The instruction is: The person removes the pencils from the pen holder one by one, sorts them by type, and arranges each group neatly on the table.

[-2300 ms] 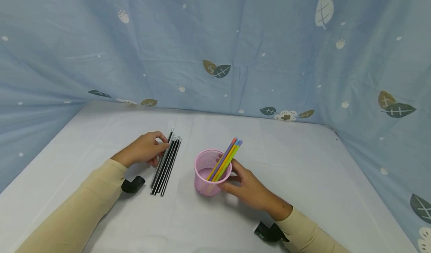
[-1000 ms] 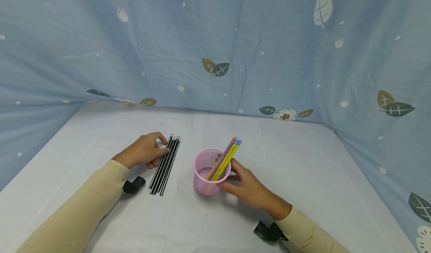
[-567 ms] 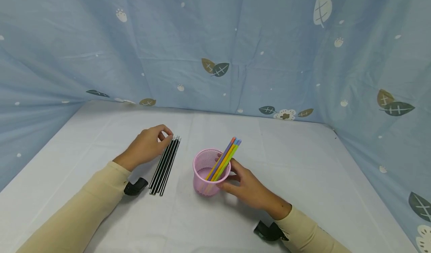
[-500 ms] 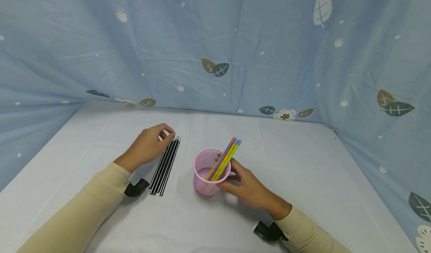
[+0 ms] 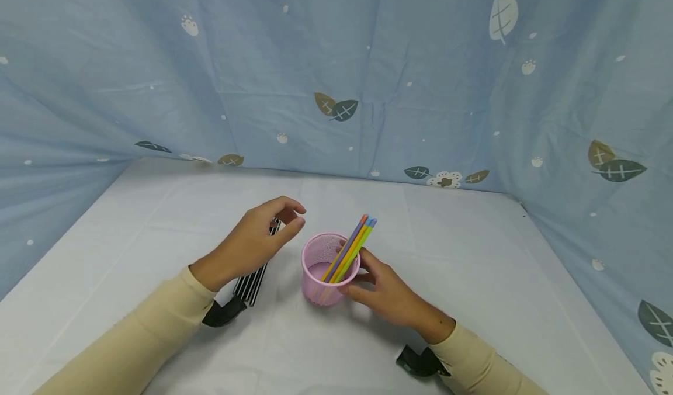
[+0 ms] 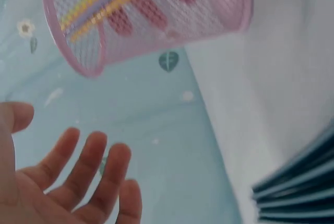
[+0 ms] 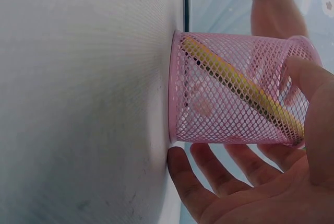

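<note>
Head view puts the pink mesh cup (image 5: 311, 290) upright on the white table (image 5: 447, 231), between the two hands and close to the right one. The right hand (image 5: 393, 297) holds it from the right side, thumb toward the near edge and fingers round the far side. Coloured pencils (image 5: 353, 248) stand inside, leaning toward the right hand, with their ends above the rim. The left hand (image 5: 251, 244) is raised to the left of the cup, thumb and fingers loosely bent and apart, gripping nothing; left wrist view shows a gap between its fingers and the mesh. Below that hand, partly hidden by it, black pencils (image 5: 251, 285) lie side by side on the table, left of the cup and apart from it.
</note>
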`<state>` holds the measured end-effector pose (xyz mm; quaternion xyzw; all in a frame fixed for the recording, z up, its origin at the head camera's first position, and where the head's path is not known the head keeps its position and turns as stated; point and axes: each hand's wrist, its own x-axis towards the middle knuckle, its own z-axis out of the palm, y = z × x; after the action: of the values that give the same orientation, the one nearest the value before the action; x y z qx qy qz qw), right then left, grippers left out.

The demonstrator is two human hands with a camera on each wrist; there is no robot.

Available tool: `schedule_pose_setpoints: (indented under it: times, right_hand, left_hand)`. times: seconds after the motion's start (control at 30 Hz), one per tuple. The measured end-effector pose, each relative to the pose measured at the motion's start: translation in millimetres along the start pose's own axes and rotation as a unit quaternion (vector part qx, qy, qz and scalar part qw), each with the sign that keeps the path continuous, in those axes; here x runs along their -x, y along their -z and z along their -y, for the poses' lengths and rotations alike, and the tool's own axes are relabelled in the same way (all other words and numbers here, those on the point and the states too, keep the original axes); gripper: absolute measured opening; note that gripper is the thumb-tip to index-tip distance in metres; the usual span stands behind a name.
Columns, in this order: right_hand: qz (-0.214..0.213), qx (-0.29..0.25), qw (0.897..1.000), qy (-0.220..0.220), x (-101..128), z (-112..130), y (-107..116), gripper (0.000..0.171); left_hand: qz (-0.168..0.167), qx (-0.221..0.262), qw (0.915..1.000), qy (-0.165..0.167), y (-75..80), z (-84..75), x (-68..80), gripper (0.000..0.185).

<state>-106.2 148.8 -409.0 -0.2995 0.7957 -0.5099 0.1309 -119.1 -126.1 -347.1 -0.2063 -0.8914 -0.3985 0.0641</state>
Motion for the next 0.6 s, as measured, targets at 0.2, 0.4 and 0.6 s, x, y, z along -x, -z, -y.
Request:
schedule_pose_setpoints:
  times: [0.2, 0.4, 0.6]
  right_hand:
    - [-0.003, 0.01, 1.0, -0.002, -0.7, 0.6, 0.0, 0.068]
    - [-0.005, 0.016, 1.0, -0.007, -0.4, 0.8, -0.3, 0.068]
    - [-0.001, 0.012, 1.0, -0.004, -0.2, 1.0, 0.4, 0.069]
  left_hand:
    - [0.049, 0.002, 0.9982, -0.034, -9.2, -10.2, 6.1, 0.035]
    - [0.092, -0.01, 0.9948, -0.041, -16.0, -12.6, 10.5, 0.047]
    - [0.119, -0.032, 0.9917, -0.038, -22.1, -12.2, 12.6, 0.066]
